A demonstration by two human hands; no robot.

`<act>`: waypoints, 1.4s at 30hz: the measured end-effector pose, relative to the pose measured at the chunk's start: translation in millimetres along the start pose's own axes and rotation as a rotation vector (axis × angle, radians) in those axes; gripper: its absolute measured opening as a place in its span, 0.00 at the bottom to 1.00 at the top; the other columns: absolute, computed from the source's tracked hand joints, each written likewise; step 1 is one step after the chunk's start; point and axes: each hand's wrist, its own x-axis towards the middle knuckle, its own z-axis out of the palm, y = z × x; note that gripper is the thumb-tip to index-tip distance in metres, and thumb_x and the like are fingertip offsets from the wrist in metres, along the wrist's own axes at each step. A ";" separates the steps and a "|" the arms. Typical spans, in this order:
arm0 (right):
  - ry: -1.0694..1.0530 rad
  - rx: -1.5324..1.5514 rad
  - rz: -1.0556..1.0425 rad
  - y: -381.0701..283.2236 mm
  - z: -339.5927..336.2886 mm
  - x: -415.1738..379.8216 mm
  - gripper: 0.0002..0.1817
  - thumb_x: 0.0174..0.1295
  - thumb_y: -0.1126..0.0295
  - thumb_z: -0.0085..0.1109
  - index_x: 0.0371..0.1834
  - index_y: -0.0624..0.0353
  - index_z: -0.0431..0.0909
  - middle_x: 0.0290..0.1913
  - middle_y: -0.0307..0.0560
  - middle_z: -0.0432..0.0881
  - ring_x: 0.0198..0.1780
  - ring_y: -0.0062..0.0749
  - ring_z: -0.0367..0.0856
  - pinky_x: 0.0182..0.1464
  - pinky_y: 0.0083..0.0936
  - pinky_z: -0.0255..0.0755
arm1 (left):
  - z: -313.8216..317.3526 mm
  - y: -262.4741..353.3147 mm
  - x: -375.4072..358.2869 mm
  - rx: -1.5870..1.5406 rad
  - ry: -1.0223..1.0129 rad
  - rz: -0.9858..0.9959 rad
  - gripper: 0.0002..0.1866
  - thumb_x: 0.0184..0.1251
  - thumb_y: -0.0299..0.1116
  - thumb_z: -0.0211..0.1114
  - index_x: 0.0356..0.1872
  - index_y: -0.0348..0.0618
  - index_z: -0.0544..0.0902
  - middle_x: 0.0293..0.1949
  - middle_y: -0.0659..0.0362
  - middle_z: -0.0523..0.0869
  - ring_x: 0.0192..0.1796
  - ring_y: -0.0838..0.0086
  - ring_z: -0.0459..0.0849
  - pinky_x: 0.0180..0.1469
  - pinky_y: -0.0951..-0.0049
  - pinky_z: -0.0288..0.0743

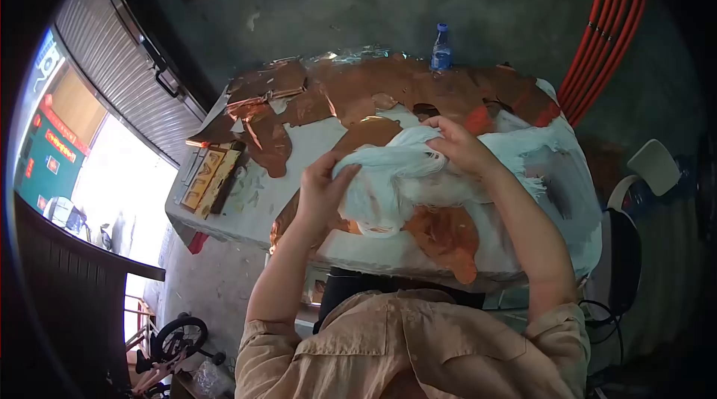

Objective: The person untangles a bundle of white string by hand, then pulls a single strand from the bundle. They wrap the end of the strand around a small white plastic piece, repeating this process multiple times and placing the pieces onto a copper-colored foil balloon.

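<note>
A bundle of white, thread-like material (pixel 403 167) hangs between my two hands over the near part of the table. My left hand (pixel 323 186) is closed on its left end, thumb against the strands. On its upper right part, my right hand (pixel 455 146) grips the bundle with bent fingers. More loose white strands (pixel 523 149) spread to the right on the table. Below the bundle lies an orange-brown sheet (pixel 446 238), partly hidden by it.
The cloth-covered table (pixel 306 141) carries brown sheets (pixel 358 89) along its far side. A blue-capped bottle (pixel 441 51) stands at the back edge. At the left lies a box with yellow panels (pixel 211 181). A chair (pixel 653 167) is at the right.
</note>
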 end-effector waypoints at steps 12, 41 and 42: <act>0.135 0.064 -0.148 -9.9 -11.9 5.3 0.16 0.58 0.77 0.46 0.51 0.62 0.66 0.46 0.39 0.73 0.47 0.19 0.71 0.51 0.18 0.65 | -43.3 5.9 3.1 -0.511 0.250 -0.015 0.10 0.65 0.32 0.54 0.43 0.38 0.71 0.34 0.60 0.79 0.34 0.80 0.78 0.36 0.80 0.75; 0.169 0.822 -0.543 -92.5 -118.1 -25.5 0.13 0.64 0.70 0.39 0.47 0.66 0.68 0.42 0.48 0.74 0.49 0.36 0.71 0.58 0.37 0.63 | -131.0 81.4 5.7 0.889 -0.355 -0.295 0.30 0.35 0.36 0.72 0.47 0.38 0.76 0.38 0.54 0.82 0.41 0.74 0.79 0.47 0.75 0.70; -0.149 0.811 -0.615 -93.3 -122.2 -27.4 0.16 0.65 0.68 0.38 0.51 0.67 0.67 0.50 0.52 0.72 0.55 0.39 0.69 0.61 0.38 0.61 | -128.3 75.4 5.6 0.890 -0.283 -0.302 0.24 0.40 0.30 0.68 0.45 0.37 0.78 0.35 0.52 0.83 0.36 0.75 0.81 0.43 0.76 0.72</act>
